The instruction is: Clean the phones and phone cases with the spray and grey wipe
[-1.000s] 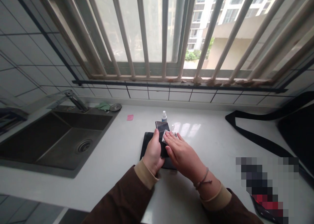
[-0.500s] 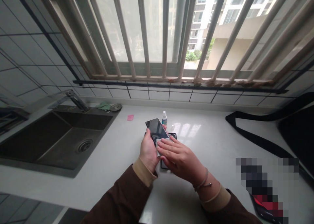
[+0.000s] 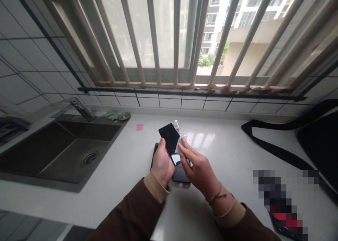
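A black smartphone (image 3: pixel 169 137) lies tilted in my left hand (image 3: pixel 162 160), whose thumb wraps its near left edge. My right hand (image 3: pixel 198 167) holds a small white cloth (image 3: pixel 179 146) at the phone's right edge, fingers fairly straight and pressed together over it. A bright reflection shows on the phone's lower end. Beneath my hands, a dark flat phone-like object (image 3: pixel 181 176) rests on the counter, partly covered. Another dark flat edge (image 3: pixel 154 153) peeks out left of my left hand. Behind the phone stands a small white-capped bottle (image 3: pixel 176 124), its lower part hidden.
To the left is a dark sink (image 3: pixel 76 186) with a chrome faucet (image 3: pixel 83 108). A green cloth (image 3: pixel 111 115) and a round metal strainer (image 3: pixel 124 116) lie behind it. A pink note (image 3: pixel 139 127) sits on the white counter. At right, a black strap (image 3: pixel 274 147) and a blurred-out object.
My right hand and the cloth have moved from the phone's lower face to its right edge, uncovering the lower screen. The phone has turned slightly in my left hand.
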`<action>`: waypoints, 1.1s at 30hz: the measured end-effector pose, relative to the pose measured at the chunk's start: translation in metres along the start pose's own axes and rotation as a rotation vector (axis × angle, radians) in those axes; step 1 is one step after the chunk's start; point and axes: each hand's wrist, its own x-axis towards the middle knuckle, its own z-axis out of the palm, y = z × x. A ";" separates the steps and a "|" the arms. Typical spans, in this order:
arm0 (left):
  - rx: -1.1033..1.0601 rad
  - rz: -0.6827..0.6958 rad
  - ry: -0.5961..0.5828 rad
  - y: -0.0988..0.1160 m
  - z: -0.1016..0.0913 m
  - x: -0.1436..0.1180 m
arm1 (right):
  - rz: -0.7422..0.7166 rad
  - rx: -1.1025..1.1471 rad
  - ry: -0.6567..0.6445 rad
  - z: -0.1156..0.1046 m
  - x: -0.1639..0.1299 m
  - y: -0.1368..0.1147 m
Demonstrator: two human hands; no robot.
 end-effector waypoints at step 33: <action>1.094 0.086 -0.514 0.011 -0.017 -0.007 | 0.460 0.204 0.334 -0.031 0.012 0.022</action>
